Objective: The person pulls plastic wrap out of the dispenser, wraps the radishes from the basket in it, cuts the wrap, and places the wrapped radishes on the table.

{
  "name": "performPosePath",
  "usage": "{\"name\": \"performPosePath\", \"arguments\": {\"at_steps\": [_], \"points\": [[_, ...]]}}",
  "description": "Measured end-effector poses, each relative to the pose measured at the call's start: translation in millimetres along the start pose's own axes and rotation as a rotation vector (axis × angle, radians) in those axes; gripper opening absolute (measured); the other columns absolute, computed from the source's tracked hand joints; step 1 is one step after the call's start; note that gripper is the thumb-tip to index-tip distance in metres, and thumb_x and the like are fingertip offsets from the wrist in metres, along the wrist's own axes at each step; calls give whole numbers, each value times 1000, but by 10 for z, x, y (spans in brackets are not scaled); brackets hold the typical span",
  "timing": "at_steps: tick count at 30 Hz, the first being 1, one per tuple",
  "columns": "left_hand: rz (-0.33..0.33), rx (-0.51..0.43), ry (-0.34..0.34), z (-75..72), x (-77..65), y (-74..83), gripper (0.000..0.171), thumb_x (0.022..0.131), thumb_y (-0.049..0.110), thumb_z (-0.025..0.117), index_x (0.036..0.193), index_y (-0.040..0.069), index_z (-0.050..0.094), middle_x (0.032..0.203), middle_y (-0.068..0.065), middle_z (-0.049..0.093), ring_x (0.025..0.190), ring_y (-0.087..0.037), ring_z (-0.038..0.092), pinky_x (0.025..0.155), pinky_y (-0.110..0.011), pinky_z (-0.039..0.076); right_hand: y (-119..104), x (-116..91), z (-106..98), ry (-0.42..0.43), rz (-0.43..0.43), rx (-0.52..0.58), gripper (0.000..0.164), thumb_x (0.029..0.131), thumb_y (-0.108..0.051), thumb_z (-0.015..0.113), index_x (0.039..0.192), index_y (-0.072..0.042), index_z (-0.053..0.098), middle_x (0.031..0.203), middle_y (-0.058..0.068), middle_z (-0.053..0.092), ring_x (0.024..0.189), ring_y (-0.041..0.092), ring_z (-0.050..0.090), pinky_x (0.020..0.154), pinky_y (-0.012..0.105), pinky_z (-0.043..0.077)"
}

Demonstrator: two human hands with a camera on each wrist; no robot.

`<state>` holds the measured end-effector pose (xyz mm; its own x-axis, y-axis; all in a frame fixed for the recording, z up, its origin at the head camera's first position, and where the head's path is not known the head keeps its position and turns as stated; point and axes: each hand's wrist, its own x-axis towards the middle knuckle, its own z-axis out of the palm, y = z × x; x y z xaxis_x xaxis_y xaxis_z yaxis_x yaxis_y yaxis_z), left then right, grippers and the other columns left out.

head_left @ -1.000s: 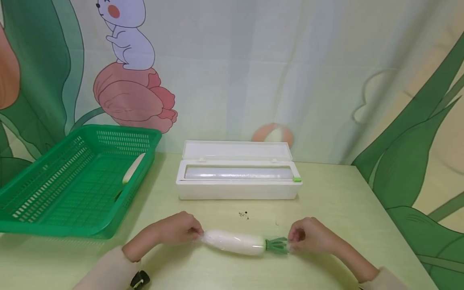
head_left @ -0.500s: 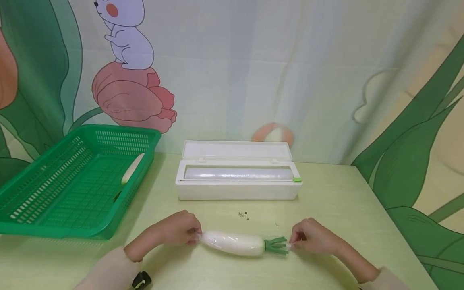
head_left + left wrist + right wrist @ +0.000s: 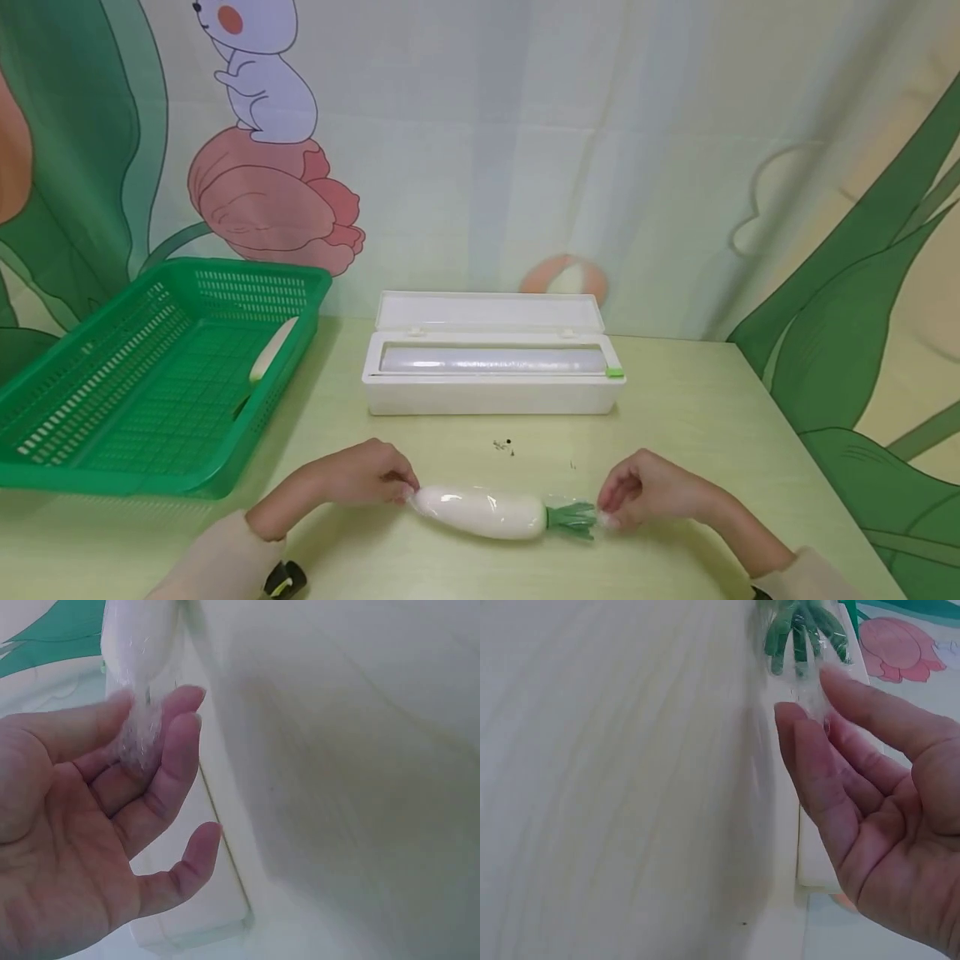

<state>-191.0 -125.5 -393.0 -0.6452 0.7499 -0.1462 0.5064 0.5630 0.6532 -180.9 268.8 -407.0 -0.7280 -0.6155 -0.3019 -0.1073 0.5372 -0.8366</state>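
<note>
A white radish [image 3: 483,512] with cut green stalks [image 3: 572,519], wrapped in clear plastic film, lies crosswise between the two hands in the head view. My left hand [image 3: 367,473] pinches the twisted film at the radish's tapered end; that film bunch [image 3: 142,739] shows between thumb and fingers in the left wrist view. At the leafy end, my right hand [image 3: 652,492] pinches the other film tail. In the right wrist view the green stalks [image 3: 802,637] sit just beyond the right thumb and fingertips, inside the clear film.
A white cling film box [image 3: 491,396] stands behind the radish, lid raised, its roll [image 3: 495,360] showing. At the left is a green basket [image 3: 150,479] with another radish [image 3: 272,350] along its right wall. Dark specks [image 3: 503,446] dot the table [image 3: 697,400].
The radish has turned slightly about its length and shifted a little toward the person. Both hands keep hold of the film ends, with small finger movements.
</note>
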Motion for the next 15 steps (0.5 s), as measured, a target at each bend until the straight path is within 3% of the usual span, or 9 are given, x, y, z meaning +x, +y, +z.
{"name": "performPosePath", "arguments": {"at_steps": [6, 10, 15], "points": [[-4, 71, -8, -37, -29, 53, 13, 80, 10, 67, 89, 3, 72, 82, -2, 71, 71, 1, 58, 63, -17, 47, -17, 14, 50, 55, 2, -106, 15, 71, -11, 74, 82, -2, 69, 70, 3, 65, 59, 5, 55, 51, 20, 48], [-1, 103, 5, -18, -31, 64, 7, 78, 4, 66, 78, 5, 73, 65, 2, 67, 57, 4, 52, 57, -15, 45, -9, 27, 89, 103, -43, -147, 7, 72, -9, 74, 74, -3, 70, 61, 1, 64, 50, 3, 53, 46, 18, 45], [7, 84, 14, 16, -23, 82, 13, 79, 0, 63, 69, 6, 70, 50, 5, 58, 47, 5, 46, 52, -14, 43, -3, 39, 113, 132, -87, -159, 5, 72, -6, 73, 69, -3, 70, 56, 1, 63, 46, 2, 52, 44, 19, 45]]}}
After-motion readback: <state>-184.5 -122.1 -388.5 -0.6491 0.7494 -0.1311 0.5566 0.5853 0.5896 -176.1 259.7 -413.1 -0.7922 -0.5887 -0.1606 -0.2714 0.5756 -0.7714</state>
